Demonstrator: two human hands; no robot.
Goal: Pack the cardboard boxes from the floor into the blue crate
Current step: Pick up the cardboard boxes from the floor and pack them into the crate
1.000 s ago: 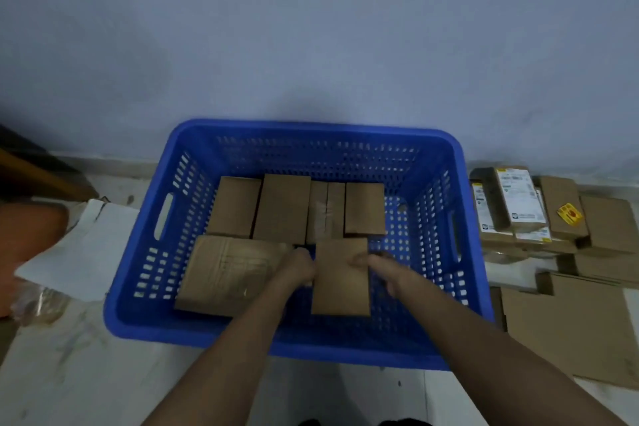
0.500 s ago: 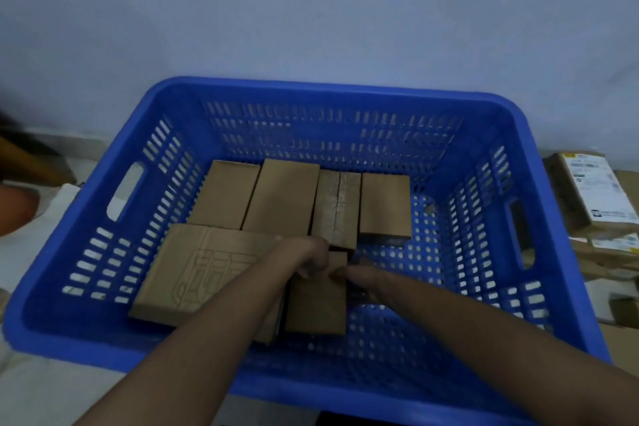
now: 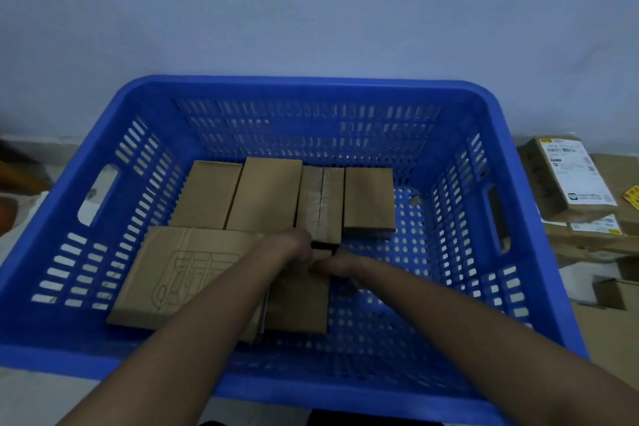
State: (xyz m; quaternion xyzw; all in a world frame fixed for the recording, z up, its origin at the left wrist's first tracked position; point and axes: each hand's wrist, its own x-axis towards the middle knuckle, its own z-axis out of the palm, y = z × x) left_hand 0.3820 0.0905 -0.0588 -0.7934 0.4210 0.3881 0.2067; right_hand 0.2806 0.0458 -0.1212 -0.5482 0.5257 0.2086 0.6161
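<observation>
The blue crate (image 3: 460, 162) stands on the floor against the wall. Several cardboard boxes lie in a row at its back (image 3: 266, 194). In the crate's front left lies a large flat box (image 3: 179, 273) with a line drawing on top. Right beside that one, a small cardboard box (image 3: 297, 304) lies on the crate floor. My left hand (image 3: 298, 246) grips the far end of the small box with curled fingers. My right hand (image 3: 340, 263) holds the same end from the right, fingers pointing left. The fingertips of both hands are partly hidden.
More cardboard boxes (image 3: 574, 180), some with white labels, are piled on the floor right of the crate. A flat cardboard piece (image 3: 612, 332) lies in front of them. White paper (image 3: 20, 214) shows at the left. The crate's right half has bare floor (image 3: 390, 290).
The view has come closer to the crate. The small box went down beside the large flat box, and both hands slid from its sides to its far end.
</observation>
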